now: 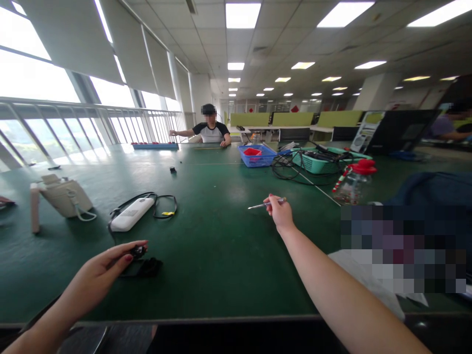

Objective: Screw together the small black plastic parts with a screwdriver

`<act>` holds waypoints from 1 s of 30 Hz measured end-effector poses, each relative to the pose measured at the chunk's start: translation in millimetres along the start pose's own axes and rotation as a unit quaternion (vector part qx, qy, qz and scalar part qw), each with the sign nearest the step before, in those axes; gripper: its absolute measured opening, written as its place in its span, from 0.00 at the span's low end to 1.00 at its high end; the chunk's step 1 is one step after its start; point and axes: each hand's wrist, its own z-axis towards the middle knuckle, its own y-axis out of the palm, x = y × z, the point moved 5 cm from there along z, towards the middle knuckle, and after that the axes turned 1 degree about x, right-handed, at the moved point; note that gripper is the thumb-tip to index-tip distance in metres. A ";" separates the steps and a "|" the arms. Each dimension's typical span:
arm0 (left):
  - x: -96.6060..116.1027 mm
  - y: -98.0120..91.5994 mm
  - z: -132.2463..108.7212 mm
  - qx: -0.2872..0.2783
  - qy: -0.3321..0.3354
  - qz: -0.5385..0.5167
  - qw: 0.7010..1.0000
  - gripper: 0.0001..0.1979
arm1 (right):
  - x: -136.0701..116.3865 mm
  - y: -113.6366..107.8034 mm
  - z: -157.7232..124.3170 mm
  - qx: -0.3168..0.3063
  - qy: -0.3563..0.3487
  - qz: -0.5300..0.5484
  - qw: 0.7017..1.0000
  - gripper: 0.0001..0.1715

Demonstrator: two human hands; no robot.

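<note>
My left hand [99, 273] pinches a small black part [138, 251] between thumb and fingers, low over the left of the green table [206, 275]. Just beneath and beside it lies a flat black object [147, 268], whose details are too dark to tell. My right hand [278, 212] holds a thin metal screwdriver [266, 204] near the table's middle, its tip pointing left. Beyond my left hand are a white power bank [133, 214] and a black cable with a yellow tag [167, 213].
A cream case [66, 196] stands at the left. Blue basket [258, 155], green basket [319, 162] with cables, and a red-lidded jar [354, 184] are at the right. A person [211, 129] sits at the far edge beside a blue tray [155, 146].
</note>
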 end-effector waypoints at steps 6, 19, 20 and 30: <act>-2.7 4.6 -11.4 0.001 0.016 0.066 0.998 0.23 | 1.3 1.0 0.9 -0.006 -0.003 -0.017 1.000 0.20; -0.4 25.4 -13.5 -0.004 0.069 0.094 0.993 0.18 | 0.8 3.4 -0.5 -0.022 -0.014 -0.016 1.000 0.20; -1.3 25.2 -13.8 -0.003 0.067 0.095 0.993 0.18 | 0.7 3.7 -0.5 -0.022 -0.014 -0.014 1.000 0.20; -0.7 24.3 -8.6 -0.021 0.050 0.119 0.991 0.18 | -3.4 4.7 -3.5 -0.032 -0.017 -0.028 0.999 0.20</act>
